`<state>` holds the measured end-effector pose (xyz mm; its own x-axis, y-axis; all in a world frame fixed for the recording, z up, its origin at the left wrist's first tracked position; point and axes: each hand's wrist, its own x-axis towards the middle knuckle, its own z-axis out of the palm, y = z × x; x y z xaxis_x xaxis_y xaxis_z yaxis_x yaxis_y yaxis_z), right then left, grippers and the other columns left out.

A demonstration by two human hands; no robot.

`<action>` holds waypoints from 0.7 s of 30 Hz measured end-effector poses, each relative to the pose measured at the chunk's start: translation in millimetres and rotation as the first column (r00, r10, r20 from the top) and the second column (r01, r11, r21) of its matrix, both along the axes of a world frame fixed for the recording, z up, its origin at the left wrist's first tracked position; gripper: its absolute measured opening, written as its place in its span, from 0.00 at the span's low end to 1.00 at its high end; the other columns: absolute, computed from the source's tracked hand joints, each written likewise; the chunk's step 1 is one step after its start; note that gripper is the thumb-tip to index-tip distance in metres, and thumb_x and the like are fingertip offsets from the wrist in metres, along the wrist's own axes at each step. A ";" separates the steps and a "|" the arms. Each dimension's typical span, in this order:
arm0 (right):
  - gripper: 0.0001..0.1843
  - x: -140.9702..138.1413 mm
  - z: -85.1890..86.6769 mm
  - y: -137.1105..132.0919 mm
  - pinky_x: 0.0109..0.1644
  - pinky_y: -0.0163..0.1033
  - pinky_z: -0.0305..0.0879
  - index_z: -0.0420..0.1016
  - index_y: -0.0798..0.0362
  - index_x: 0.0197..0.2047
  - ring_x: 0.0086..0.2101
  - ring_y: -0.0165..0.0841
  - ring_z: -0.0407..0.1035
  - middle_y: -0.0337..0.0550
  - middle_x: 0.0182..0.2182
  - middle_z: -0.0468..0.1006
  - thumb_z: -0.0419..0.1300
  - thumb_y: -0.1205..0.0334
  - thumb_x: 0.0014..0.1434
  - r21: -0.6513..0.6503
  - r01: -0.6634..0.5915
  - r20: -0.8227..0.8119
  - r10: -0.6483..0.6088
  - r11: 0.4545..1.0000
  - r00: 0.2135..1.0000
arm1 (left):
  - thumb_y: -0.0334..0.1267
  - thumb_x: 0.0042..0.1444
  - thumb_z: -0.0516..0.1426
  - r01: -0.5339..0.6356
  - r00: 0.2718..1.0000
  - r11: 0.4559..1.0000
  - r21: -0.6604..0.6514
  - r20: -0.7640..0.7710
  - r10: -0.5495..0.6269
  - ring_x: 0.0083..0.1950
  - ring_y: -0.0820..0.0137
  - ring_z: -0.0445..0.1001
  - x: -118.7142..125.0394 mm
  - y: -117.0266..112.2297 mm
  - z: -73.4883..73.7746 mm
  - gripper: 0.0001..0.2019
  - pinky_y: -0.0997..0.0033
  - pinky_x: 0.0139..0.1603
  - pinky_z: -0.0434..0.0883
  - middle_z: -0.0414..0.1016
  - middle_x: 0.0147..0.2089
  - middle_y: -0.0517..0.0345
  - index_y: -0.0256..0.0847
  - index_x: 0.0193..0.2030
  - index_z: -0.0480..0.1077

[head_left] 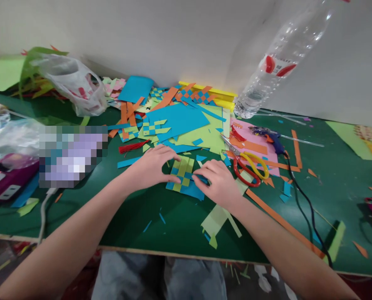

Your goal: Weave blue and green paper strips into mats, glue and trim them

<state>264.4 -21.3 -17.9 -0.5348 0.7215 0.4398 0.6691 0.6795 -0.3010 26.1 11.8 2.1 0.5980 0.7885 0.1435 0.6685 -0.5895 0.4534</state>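
A small woven piece of blue and light-green paper strips (pixel 183 166) lies on the green table in front of me. My left hand (pixel 154 166) curves around its left side, thumb and fingers apart, with the thumb tip at its edge. On the other side, my right hand (pixel 219 181) has its thumb and forefinger pinched at a blue paper strip (pixel 205 180) on the weave's right edge; the fingers partly hide that strip. Blue paper (pixel 190 191) extends from the weave's lower side. Scissors with red and yellow handles (pixel 247 166) lie just beyond my right hand.
Behind my hands are piled blue sheets (pixel 179 121), cut strips and other woven pieces. A red tassel (pixel 132 146) lies at left. A glue gun (pixel 272 139) with a black cord, a tall plastic bottle (pixel 276 66), a plastic bag (pixel 79 87) and a purple power strip (pixel 11 177) surround the work.
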 end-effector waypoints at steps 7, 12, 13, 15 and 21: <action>0.13 -2.0 -2.0 -1.8 0.49 0.45 0.65 0.75 0.54 0.45 0.43 0.37 0.69 0.47 0.42 0.78 0.55 0.55 0.65 0.023 -0.252 0.066 0.250 0.967 0.966 | 0.57 0.47 0.64 0.047 0.988 0.997 -0.057 -0.143 -0.054 0.51 0.61 0.69 1.9 -1.4 1.8 0.24 0.61 0.52 0.63 0.73 0.45 0.57 0.43 0.44 0.69; 0.17 -1.5 -2.7 -2.4 0.56 0.47 0.65 0.74 0.54 0.48 0.48 0.37 0.70 0.47 0.47 0.78 0.58 0.52 0.63 0.042 -0.260 0.016 0.259 0.965 0.966 | 0.57 0.49 0.62 -0.048 0.990 0.998 -0.048 -0.133 0.042 0.43 0.63 0.73 -7.4 5.1 1.7 0.25 0.65 0.44 0.66 0.76 0.40 0.56 0.41 0.47 0.72; 0.17 -1.4 -2.9 -2.4 0.56 0.47 0.65 0.74 0.54 0.48 0.49 0.37 0.70 0.47 0.48 0.78 0.58 0.51 0.62 0.048 -0.268 0.009 0.268 0.962 0.963 | 0.56 0.51 0.61 -0.062 0.989 0.997 -0.043 -0.140 0.055 0.42 0.64 0.73 -9.3 6.7 1.2 0.22 0.66 0.43 0.66 0.77 0.38 0.56 0.42 0.45 0.74; 0.17 -1.7 -3.4 -2.5 0.57 0.48 0.66 0.75 0.53 0.49 0.50 0.38 0.71 0.47 0.49 0.78 0.59 0.51 0.62 0.051 -0.287 0.006 0.287 0.957 0.958 | 0.53 0.57 0.58 -0.098 0.983 0.995 -0.021 -0.159 0.093 0.41 0.64 0.74 -11.9 9.1 -0.2 0.17 0.66 0.43 0.66 0.79 0.37 0.57 0.43 0.42 0.76; 0.18 -3.3 -4.8 -3.6 0.58 0.48 0.67 0.75 0.52 0.51 0.52 0.38 0.70 0.45 0.52 0.77 0.57 0.51 0.63 0.036 -0.311 0.041 0.310 0.950 0.950 | 0.47 0.63 0.52 -0.129 0.976 0.991 -0.026 -0.182 0.123 0.43 0.65 0.75 -11.0 10.3 -2.3 0.15 0.67 0.43 0.66 0.81 0.40 0.59 0.45 0.37 0.78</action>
